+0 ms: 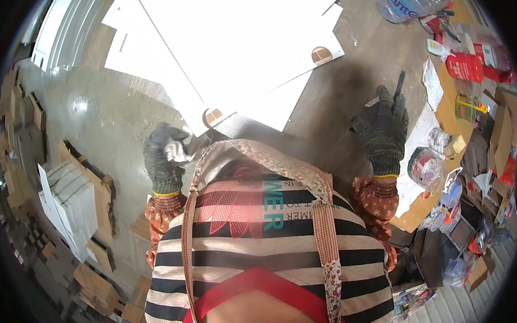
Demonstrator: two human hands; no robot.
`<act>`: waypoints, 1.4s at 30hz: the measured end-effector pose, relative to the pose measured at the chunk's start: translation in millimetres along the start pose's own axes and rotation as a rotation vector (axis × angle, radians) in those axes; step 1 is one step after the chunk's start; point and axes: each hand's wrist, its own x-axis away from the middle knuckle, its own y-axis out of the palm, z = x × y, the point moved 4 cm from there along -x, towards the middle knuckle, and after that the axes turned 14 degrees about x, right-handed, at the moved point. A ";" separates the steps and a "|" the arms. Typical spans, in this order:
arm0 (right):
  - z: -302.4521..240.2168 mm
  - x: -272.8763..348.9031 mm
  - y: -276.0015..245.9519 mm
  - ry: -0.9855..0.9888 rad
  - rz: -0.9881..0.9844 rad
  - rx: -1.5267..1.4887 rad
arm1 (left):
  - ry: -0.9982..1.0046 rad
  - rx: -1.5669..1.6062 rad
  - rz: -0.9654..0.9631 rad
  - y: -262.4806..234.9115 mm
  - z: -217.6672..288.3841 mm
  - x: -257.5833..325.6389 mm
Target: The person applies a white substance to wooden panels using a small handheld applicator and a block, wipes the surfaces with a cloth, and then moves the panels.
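Both hands wear dark knitted gloves with yellow cuff edges. My left hand (165, 160), slightly blurred, is closed around a crumpled whitish cloth (178, 151) near the lower left corner of the white panels. These flat panels (217, 50) lie in an uneven stack, bright with glare, with round cut-outs at two corners. My right hand (384, 129) reaches over the brown table, back upward and fingers stretched apart. A slim dark stick-like tool (400, 83) projects past its fingertips; whether the fingers grip it cannot be made out. A small pale piece (372, 102) shows beside the index finger.
Along the right edge stand a clear plastic jar (425, 167), a red container (464, 67), a large clear bottle (405, 6) and crumpled paper (431, 83). Cardboard and clutter lie beyond. At left on the floor are stacked white boards (72, 202) and cardboard pieces (97, 287).
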 end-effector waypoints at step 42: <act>-240.0 -93.1 -139.3 -1.291 0.538 -0.491 | -0.039 0.066 -0.155 86.5 -19.1 17.2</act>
